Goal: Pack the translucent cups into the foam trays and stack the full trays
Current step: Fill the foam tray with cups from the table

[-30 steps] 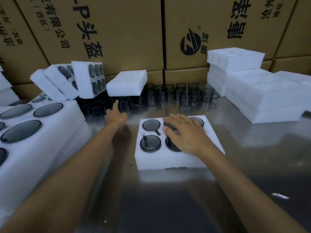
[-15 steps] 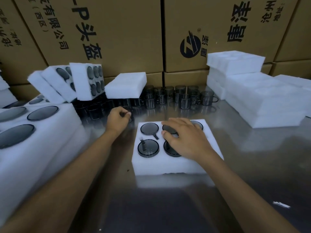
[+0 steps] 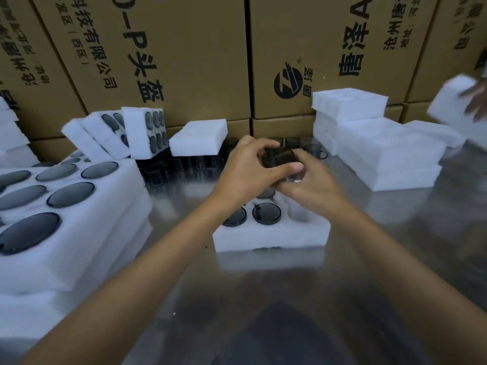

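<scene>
Printed cardboard cartons [image 3: 184,48] wall off the back of a steel packing table [image 3: 395,246]. At the left edge stands a stack of full foam trays [image 3: 79,233], smoky cups seated in their round pockets; more filled trays [image 3: 142,130] lean on edge behind it. A pile of empty foam trays [image 3: 382,154] sits to the right, well apart. At centre lies the foam tray being packed [image 3: 271,235], with at least two dark cups [image 3: 266,213] in its near pockets and one open pocket at the right. Loose cups [image 3: 189,162] crowd the table behind it. Above that tray both hands meet around one translucent cup [image 3: 279,158]: the left hand [image 3: 247,167] curls over it, thumb across the front, while the right hand [image 3: 308,185] appears to grip it from below, though motion blur softens the fingers. Another person's hand [image 3: 477,101] holds a foam block at far right.
</scene>
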A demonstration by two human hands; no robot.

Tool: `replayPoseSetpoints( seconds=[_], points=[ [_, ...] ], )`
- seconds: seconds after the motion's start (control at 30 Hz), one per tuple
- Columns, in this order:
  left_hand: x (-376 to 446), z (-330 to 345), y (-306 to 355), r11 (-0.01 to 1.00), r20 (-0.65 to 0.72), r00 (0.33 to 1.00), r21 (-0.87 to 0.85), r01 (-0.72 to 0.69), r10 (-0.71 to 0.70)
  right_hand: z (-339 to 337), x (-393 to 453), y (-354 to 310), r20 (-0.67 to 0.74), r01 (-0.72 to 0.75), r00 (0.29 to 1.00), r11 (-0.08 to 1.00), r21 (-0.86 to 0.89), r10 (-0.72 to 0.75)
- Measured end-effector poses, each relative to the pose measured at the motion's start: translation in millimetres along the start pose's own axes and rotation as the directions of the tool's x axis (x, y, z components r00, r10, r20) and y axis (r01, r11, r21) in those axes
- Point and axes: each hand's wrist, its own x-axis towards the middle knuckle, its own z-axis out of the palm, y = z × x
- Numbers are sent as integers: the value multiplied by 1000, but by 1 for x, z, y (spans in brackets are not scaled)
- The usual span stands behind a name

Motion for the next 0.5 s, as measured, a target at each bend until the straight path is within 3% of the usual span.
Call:
replayPoseSetpoints(
  seconds=[0.07,0.2,0.27,0.37,0.5],
  points=[
    [0,1,3,999,121,991,-6,54,-52,-22,-6,8,97,-79,993,995,54,74],
    [-9,11,-7,996,377,922,25,81,-84,-48,-23,27,344,-201,912,974,-106,226],
    [-16,22,-14,994,405,908,12,111,-106,-49,-29,36,321,-198,918,971,-137,233],
    [-19,32,-22,970,430,895,-139,199,-122,-50,-34,39,224,-165,952,968,-191,207],
    [-19,34,-32,969,435,895,-159,189,-103,-45,-34,40,191,-154,961,960,-234,201]
  ],
)
